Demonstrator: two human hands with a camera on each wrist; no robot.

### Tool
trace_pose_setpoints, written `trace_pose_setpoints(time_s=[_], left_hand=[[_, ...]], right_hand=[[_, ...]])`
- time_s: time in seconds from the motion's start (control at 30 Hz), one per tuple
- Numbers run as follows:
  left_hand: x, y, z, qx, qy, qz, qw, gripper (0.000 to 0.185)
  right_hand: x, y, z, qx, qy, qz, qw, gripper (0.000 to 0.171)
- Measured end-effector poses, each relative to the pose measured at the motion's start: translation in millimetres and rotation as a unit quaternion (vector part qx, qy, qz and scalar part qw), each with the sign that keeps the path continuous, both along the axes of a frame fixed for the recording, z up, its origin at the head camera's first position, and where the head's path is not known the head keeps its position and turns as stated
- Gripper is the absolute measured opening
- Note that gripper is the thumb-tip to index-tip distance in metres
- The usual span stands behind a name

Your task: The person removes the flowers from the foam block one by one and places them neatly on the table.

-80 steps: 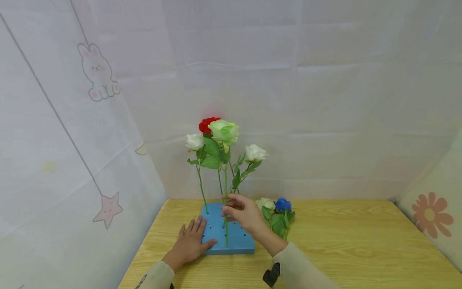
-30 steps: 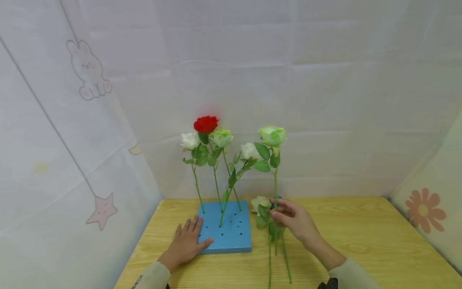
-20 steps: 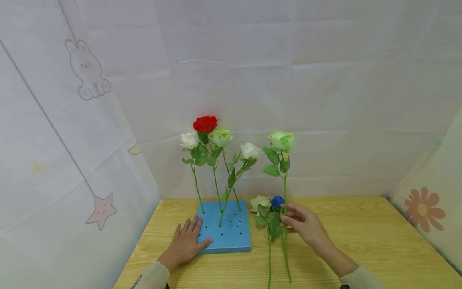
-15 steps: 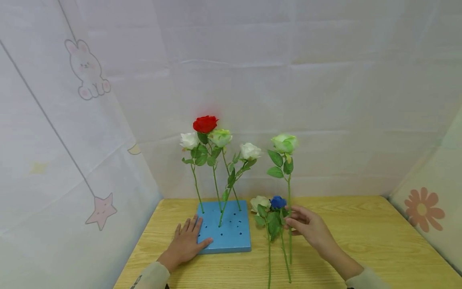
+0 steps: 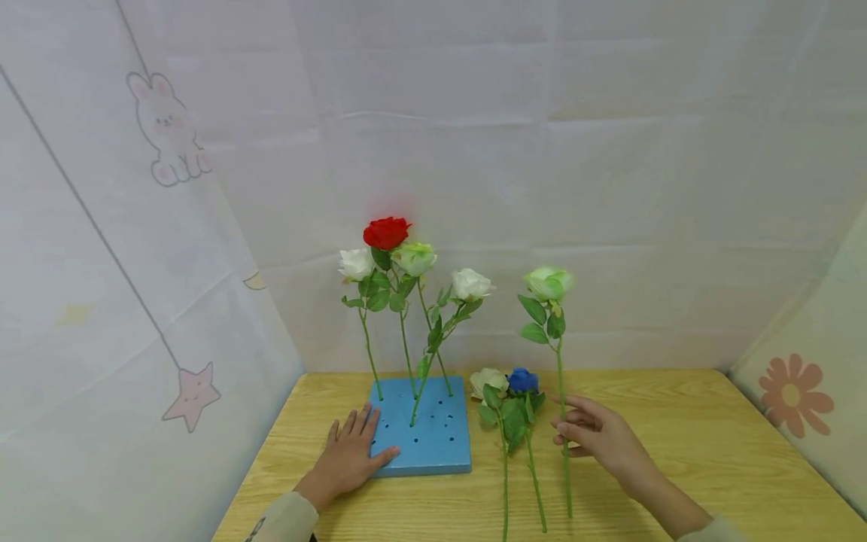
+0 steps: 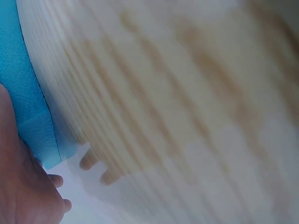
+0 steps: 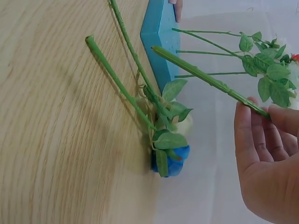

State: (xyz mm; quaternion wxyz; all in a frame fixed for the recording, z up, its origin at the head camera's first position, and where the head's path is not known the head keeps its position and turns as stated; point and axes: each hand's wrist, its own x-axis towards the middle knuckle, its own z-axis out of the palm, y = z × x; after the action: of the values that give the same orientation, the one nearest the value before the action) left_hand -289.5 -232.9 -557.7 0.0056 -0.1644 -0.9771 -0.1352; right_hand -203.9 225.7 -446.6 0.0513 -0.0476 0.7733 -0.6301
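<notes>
My right hand (image 5: 606, 444) pinches the stem of a pale green rose (image 5: 549, 284) between thumb and fingers. The rose stands upright, and in the right wrist view the lower end of its stem (image 7: 187, 69) points free of the board. With fingers spread, my left hand (image 5: 348, 455) rests on the left edge of a blue foam board (image 5: 433, 452) with small holes. Stuck in that board are a red rose (image 5: 387, 233), another green-tinged rose (image 5: 415, 258), a white rose (image 5: 356, 265) on the left and a leaning white rose (image 5: 471, 284) on the right.
Between the board and my right hand, a cream rose (image 5: 489, 382) and a blue rose (image 5: 522, 380) lie on the wooden table (image 5: 677, 452), stems toward me. A pale cloth (image 5: 609, 188) hangs behind the table and along both sides.
My right hand has carried the pale green rose from over the board to the right, past the two lying roses, and lowered it somewhat. The left hand has stayed on the board.
</notes>
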Motion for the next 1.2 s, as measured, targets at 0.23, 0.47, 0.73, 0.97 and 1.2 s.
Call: trace_pose_setpoints(time_s=[0.23,0.47,0.73,0.97,1.2], left_hand=[[5.1,2.6,7.9,0.010,0.000,-0.005,0.9999,0.095],[5.1,1.3,7.1,0.013,0.007,-0.010,0.9998,0.094],[5.5,1.5,6.9,0.006,0.006,-0.007,0.9999,0.094],[5.7,1.9,8.5,-0.003,0.002,-0.007,1.0000,0.094],[5.1,2.0,7.5,-0.002,0.002,-0.007,1.0000,0.093]], right_hand=[[4.7,15.3,-6.4,0.008,-0.018,0.012,1.000,0.074],[9.1,26.1,-12.8,0.022,-0.047,0.018,0.998,0.079],[13.8,37.8,-23.4,0.022,-0.076,0.027,0.996,0.081],[16.0,44.8,-33.7,0.021,-0.092,0.036,0.995,0.080],[18.7,51.2,-44.6,0.011,-0.102,0.056,0.993,0.076]])
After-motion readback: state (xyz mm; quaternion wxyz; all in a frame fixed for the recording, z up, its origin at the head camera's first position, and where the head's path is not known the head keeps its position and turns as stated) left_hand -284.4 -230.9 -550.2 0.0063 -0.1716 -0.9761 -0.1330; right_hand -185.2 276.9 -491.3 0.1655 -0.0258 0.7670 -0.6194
